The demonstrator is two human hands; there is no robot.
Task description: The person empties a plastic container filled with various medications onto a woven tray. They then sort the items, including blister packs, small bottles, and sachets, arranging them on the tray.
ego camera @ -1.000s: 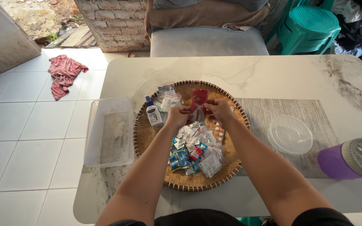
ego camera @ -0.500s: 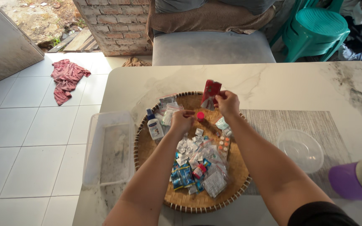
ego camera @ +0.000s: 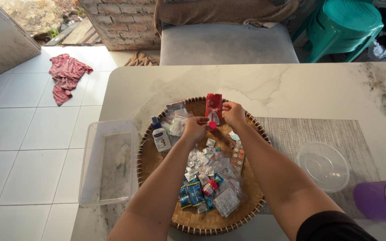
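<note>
– Cloth on the far left?

– Red cloth (ego camera: 68, 76), crumpled on the floor tiles. Then, on the marble table (ego camera: 291, 85), a clear plastic tub (ego camera: 108, 165) just beside the woven tray (ego camera: 150, 156).

– And in the tray?

– A small white bottle (ego camera: 161, 136) with a blue top lies near the left rim. Foil strips and little bags of pills (ego camera: 208, 176) are heaped in the middle.

– The hands?

– The left hand (ego camera: 195, 129) has its fingertips pinched narrow on a small pink cap (ego camera: 212, 125), just under the pouch. The right hand (ego camera: 234, 114) is closed on the edge of a red pouch (ego camera: 213, 105), held upright over the tray's far rim.

– So which step is this?

– It looks like the cap is being worked at the pouch's lower end. Whether it is on or off I cannot tell.

– What does any further move ask for?

– A steady grip on the pouch and the cap kept square to it, I'd say.

– Further right?

– A clear round lid (ego camera: 325, 165) on a grey mat (ego camera: 336, 129), then a purple jar (ego camera: 376, 201).
</note>
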